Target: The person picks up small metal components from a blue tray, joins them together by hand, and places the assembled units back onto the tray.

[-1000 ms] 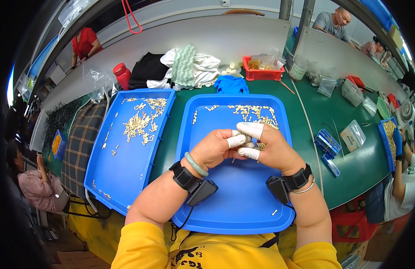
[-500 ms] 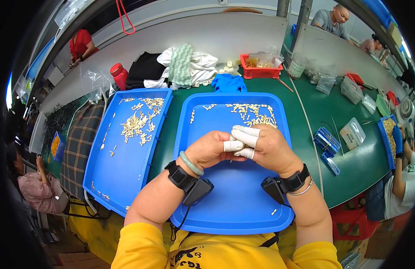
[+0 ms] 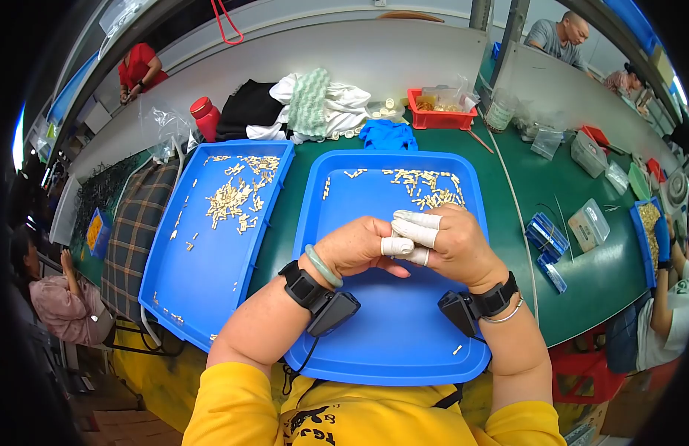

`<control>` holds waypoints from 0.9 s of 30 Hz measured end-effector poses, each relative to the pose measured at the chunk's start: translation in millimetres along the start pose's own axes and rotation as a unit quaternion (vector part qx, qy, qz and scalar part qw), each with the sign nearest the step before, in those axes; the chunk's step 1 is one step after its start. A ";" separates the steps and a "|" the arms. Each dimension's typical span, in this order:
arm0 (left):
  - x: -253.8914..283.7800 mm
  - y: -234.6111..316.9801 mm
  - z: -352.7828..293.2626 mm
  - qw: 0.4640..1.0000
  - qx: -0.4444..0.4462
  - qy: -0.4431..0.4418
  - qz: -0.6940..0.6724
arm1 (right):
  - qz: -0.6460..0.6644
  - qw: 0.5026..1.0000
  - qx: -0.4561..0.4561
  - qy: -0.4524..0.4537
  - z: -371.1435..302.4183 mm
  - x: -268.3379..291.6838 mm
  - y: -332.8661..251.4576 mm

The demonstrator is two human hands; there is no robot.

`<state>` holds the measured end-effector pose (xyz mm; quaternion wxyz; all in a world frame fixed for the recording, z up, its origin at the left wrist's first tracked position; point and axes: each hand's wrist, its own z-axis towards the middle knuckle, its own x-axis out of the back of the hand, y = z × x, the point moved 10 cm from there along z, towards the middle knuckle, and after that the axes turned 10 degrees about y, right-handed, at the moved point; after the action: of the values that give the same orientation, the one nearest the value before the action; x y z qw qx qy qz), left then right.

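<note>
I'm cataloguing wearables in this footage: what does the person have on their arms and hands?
Yellow sleeves leave the forearms bare. Both the left hand and right hand wear white finger covers. Each wrist has a black strap carrying an angular black box with a thin dark cable. There's also a pale green bangle at the left wrist and a thin silvery bracelet at the right.

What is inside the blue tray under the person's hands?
Small gold-coloured pieces lie in the tray, mostly toward its far side, with one near the front right corner. Anything beneath the left hand and right hand is hidden.
</note>
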<state>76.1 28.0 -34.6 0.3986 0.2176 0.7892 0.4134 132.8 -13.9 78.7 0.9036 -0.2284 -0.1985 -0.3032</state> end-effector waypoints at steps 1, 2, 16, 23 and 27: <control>-0.6 0.1 -0.1 1.000 0.000 0.000 0.001 | 0.000 1.000 0.001 0.001 0.0 0.7 -0.6; -1.1 0.7 0.0 1.000 -0.006 0.003 0.010 | -0.007 1.000 0.010 -0.005 -0.6 0.6 -2.4; -35.4 79.1 -53.9 0.707 -0.543 0.146 0.428 | 0.061 0.996 -0.058 0.035 0.0 8.5 9.2; -39.5 86.1 -62.1 0.631 -0.588 0.139 0.486 | 0.021 0.996 -0.083 0.022 -2.0 2.4 19.3; -37.5 86.2 -61.1 0.637 -0.589 0.151 0.473 | 0.035 0.994 -0.103 0.014 -4.9 -0.8 23.3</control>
<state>49.8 22.1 74.2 0.0671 0.2149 0.2170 0.9498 148.2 0.4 67.5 0.8878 -0.3233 -0.1457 -0.2935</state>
